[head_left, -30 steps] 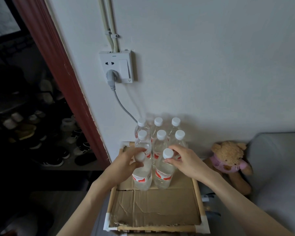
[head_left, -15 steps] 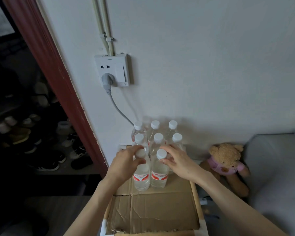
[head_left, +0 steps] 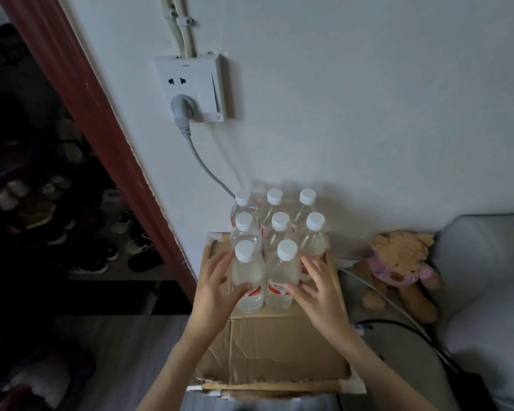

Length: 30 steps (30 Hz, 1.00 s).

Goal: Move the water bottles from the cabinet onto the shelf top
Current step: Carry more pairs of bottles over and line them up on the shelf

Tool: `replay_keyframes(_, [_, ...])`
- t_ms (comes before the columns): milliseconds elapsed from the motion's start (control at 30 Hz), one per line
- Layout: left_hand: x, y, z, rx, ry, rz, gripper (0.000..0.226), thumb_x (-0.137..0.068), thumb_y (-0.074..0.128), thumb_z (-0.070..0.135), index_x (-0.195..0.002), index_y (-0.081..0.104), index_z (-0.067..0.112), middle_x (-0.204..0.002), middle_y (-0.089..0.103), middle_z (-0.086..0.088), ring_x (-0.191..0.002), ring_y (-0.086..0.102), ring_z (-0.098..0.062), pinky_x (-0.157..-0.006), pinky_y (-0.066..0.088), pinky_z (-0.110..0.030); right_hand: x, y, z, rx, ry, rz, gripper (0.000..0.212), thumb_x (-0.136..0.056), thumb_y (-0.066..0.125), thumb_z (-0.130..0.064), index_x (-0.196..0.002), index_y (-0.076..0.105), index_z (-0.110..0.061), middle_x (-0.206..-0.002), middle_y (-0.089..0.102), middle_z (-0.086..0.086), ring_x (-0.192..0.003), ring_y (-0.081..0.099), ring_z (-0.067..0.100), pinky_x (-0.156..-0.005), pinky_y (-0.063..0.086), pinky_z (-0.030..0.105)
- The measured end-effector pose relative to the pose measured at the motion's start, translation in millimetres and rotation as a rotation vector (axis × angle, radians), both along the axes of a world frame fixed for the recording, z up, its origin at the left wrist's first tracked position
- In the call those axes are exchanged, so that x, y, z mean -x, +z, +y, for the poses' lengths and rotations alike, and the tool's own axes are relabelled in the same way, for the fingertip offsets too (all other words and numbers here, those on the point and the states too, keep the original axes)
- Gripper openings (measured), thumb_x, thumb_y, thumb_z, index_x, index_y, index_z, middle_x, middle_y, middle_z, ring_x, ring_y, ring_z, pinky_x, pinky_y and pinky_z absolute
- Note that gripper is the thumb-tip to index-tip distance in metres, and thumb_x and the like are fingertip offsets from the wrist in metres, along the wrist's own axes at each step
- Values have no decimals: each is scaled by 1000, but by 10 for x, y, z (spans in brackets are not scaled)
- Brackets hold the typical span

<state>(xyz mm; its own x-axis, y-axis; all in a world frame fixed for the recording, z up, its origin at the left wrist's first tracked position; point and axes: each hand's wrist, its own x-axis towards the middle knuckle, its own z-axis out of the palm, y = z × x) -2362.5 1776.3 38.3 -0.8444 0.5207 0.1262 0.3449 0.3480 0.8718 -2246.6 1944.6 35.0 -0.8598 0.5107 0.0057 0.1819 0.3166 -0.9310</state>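
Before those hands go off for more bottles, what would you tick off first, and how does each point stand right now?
1. Clear plastic water bottles with white caps all upright: ok, eight standing.
2. Front-left bottle let go: cannot tell; left hand fingers are spread, thumb touching it.
3. Front-right bottle let go: cannot tell; right hand is spread against it.
4. Room on the brown cardboard shelf top: ok, bare in front.
5. Grey power cable clear of the bottles: cannot tell; it runs behind them.

eight water bottles (head_left: 275, 247) on cardboard (head_left: 279, 345), open hands (head_left: 215, 287) flanking
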Motion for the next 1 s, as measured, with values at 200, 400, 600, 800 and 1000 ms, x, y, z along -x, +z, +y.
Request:
replay_keyframes(200, [-170, -418, -7, -129, 73, -413, 70, -72, 76, 28, -128, 35, 38, -129, 47, 15, -120, 52, -16, -98, 46, -41, -32, -350, -89, 237, -10, -191, 74, -73, 73, -34, -135, 33, -29, -141, 43, -9, -129, 42, 10, -106, 39, 34])
replay_keyframes(400, [-170, -725, 17, -81, 87, -593, 82, -62, 68, 62, -132, 39, 28, -130, 54, -3, -123, 50, -28, -93, 50, -45, 100, -472, -81, 363, -28, -214, 68, -83, 66, -15, -138, 26, -18, -141, 39, -5, -130, 43, 19, -97, 38, 26])
replay_keyframes(600, [-148, -767, 31, -109, 59, -543, 52, -86, 59, 12, -134, 38, 15, -126, 53, -6, -122, 46, -15, -73, 49, -9, 110, -502, -90, 361, -28, -205, 70, -83, 66, -17, -139, 23, -20, -135, 37, -11, -129, 41, 15, -102, 36, 31])
replay_keyframes(800, [-108, -769, 30, -143, 38, -574, 63, -80, 66, 31, -134, 36, 16, -128, 52, -7, -118, 48, -5, -75, 50, -11, 137, -478, -91, 363, -48, -214, 73, -80, 69, -20, -138, 24, -21, -145, 38, -2, -131, 42, 21, -108, 37, 44])
replay_keyframes(1000, [-75, -802, 28, -100, 12, -572, 67, -80, 65, 37, -134, 33, 15, -131, 49, -9, -125, 45, -20, -74, 52, -15, 140, -459, -103, 364, -46, -217, 76, -80, 70, -24, -139, 22, -24, -148, 35, -2, -134, 39, 21, -109, 36, 46])
